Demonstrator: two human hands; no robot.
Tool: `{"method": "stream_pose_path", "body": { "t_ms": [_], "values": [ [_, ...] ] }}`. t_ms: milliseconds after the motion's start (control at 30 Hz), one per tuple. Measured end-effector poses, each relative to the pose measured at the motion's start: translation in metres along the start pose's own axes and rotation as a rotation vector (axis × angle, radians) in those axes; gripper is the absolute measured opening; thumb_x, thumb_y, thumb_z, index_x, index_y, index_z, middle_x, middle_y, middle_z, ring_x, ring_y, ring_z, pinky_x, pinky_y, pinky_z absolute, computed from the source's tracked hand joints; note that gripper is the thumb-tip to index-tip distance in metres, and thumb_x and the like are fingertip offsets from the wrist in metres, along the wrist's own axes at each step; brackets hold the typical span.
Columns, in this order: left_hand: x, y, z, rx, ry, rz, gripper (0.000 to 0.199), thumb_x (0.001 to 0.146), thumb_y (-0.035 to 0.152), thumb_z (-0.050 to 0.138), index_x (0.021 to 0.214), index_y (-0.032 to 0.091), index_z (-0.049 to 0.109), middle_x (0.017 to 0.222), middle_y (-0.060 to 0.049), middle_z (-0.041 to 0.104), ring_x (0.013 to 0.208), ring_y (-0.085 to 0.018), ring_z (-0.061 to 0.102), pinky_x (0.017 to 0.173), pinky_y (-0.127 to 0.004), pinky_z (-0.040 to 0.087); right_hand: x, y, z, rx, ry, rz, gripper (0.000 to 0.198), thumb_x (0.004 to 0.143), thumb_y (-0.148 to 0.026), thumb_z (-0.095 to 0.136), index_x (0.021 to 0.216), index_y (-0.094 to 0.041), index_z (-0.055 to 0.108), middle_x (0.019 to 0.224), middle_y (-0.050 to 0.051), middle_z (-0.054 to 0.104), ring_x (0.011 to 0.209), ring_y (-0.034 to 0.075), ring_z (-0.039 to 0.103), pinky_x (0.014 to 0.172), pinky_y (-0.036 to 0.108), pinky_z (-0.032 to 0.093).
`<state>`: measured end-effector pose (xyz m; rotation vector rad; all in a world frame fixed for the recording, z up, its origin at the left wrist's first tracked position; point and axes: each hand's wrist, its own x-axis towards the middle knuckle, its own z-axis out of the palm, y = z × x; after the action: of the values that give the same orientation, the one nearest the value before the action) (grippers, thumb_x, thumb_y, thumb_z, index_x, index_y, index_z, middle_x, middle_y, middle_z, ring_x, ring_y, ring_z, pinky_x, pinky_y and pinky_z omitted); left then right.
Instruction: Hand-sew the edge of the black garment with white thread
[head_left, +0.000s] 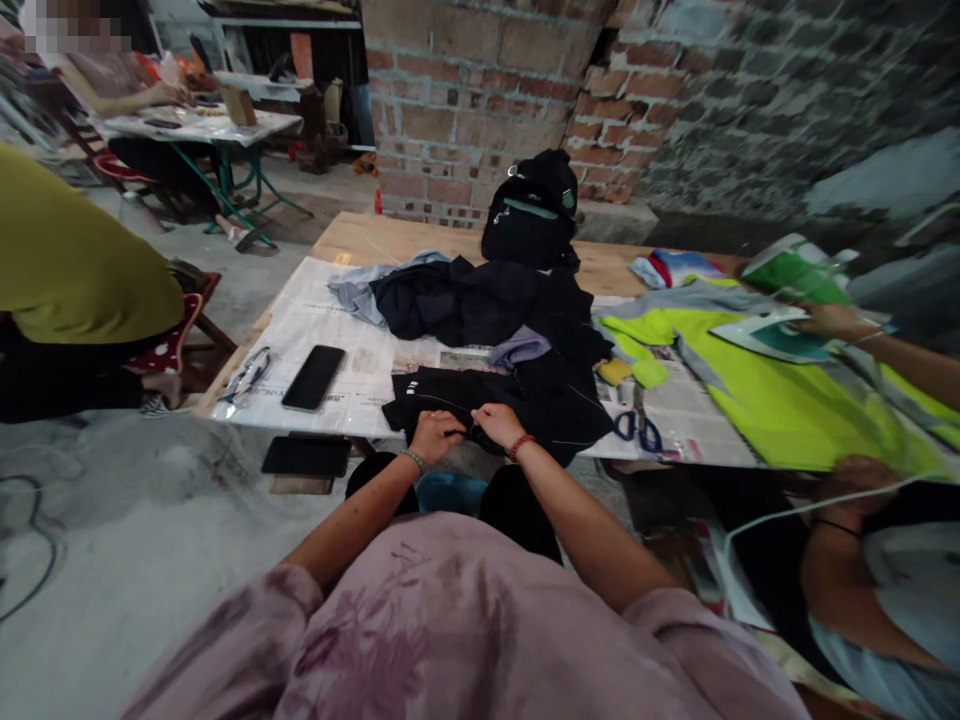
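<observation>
A black garment [540, 400] with small white marks lies at the near table edge, part of it hanging over. My left hand [436, 437] is closed on its near edge, fingers bent round the cloth. Close beside it, my right hand [498, 425] pinches the same edge between thumb and fingers. Whether a needle or thread sits between the fingertips is too small to make out. Behind lies a heap of dark clothes [457, 300] with a grey-blue piece [352, 290] at its left. Blue-handled scissors [637, 430] rest right of the garment.
On the newspaper-covered table [360, 390] lie a phone [313, 378] and glasses [247, 375]. A black backpack [531, 215] stands at the back. At right, a co-worker's hand holds an iron [776, 335] on a neon-yellow garment [795, 400]. Another person [82, 270] sits at left.
</observation>
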<state>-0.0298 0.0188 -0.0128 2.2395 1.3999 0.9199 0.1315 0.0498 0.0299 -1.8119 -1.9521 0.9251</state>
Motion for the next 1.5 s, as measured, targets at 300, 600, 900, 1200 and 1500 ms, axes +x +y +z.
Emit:
{"method": "stream_pose_path", "body": {
  "t_ms": [300, 600, 900, 1200, 1500],
  "values": [
    [-0.001, 0.002, -0.001, 0.034, -0.011, -0.007, 0.016, 0.071, 0.014, 0.057, 0.074, 0.024, 0.069, 0.078, 0.003, 0.068, 0.078, -0.013, 0.058, 0.081, -0.032, 0.032, 0.005, -0.008, 0.002, -0.221, -0.072, -0.055, 0.03, 0.08, -0.031, 0.044, 0.063, -0.017, 0.065, 0.061, 0.003, 0.063, 0.055, 0.01, 0.051, 0.05, 0.022, 0.026],
    [0.0, -0.003, 0.001, 0.011, -0.031, -0.009, 0.016, 0.072, 0.015, 0.057, 0.076, 0.024, 0.07, 0.079, 0.002, 0.069, 0.078, -0.013, 0.059, 0.081, -0.031, 0.035, -0.011, -0.003, 0.006, -0.321, 0.073, -0.247, 0.032, 0.085, -0.033, 0.04, 0.065, -0.018, 0.06, 0.065, 0.003, 0.062, 0.056, 0.01, 0.049, 0.053, 0.022, 0.024],
    [0.003, -0.005, -0.001, -0.064, -0.033, -0.01, 0.016, 0.07, 0.012, 0.058, 0.074, 0.022, 0.069, 0.075, 0.002, 0.068, 0.073, -0.012, 0.059, 0.077, -0.027, 0.04, -0.014, -0.005, 0.008, -0.268, 0.1, -0.328, 0.03, 0.084, -0.031, 0.042, 0.06, -0.019, 0.054, 0.061, 0.002, 0.059, 0.056, 0.011, 0.047, 0.054, 0.022, 0.025],
    [0.002, -0.001, -0.003, -0.086, -0.034, -0.036, 0.013, 0.071, 0.014, 0.06, 0.074, 0.022, 0.07, 0.075, 0.001, 0.068, 0.076, -0.012, 0.06, 0.081, -0.028, 0.039, -0.006, 0.005, 0.015, 0.023, 0.062, -0.231, 0.032, 0.079, -0.035, 0.043, 0.053, -0.017, 0.05, 0.051, -0.002, 0.049, 0.051, 0.009, 0.041, 0.05, 0.021, 0.025],
    [0.003, -0.002, -0.007, -0.064, -0.078, 0.02, 0.011, 0.075, 0.02, 0.059, 0.078, 0.021, 0.069, 0.076, 0.0, 0.068, 0.074, -0.012, 0.06, 0.076, -0.027, 0.039, 0.001, 0.006, 0.016, 0.189, 0.006, -0.087, 0.031, 0.075, -0.035, 0.045, 0.053, -0.016, 0.054, 0.046, -0.004, 0.046, 0.046, 0.007, 0.038, 0.046, 0.019, 0.025]
  ]
}}
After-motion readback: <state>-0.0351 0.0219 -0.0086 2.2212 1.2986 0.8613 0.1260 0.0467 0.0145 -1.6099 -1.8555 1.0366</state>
